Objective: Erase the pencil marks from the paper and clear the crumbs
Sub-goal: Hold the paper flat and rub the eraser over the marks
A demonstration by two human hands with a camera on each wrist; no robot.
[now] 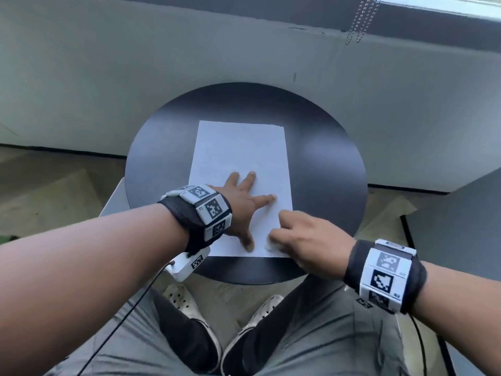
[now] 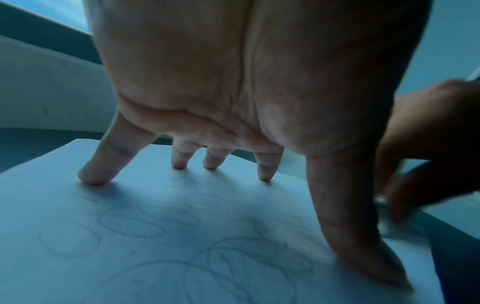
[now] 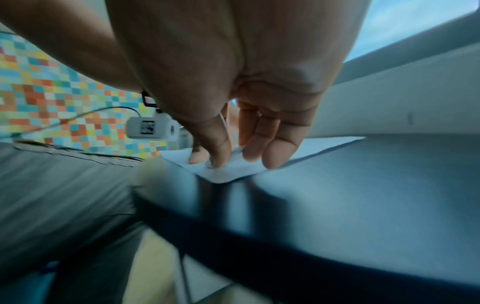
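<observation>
Round table (image 1: pixel 325 164) bears paper (image 1: pixel 241 147) — chains (image 1: pixel 362 20) beyond.

In the left wrist view the right hand (image 2: pixel 426 148) was a dark blur at the right edge. A small white thing (image 1: pixel 271 244) under its fingers was too smeared to identify. The pencil marks (image 2: pixel 182 236) vanished in the head view. The table (image 3: pixel 337 185) looked streaked.
</observation>
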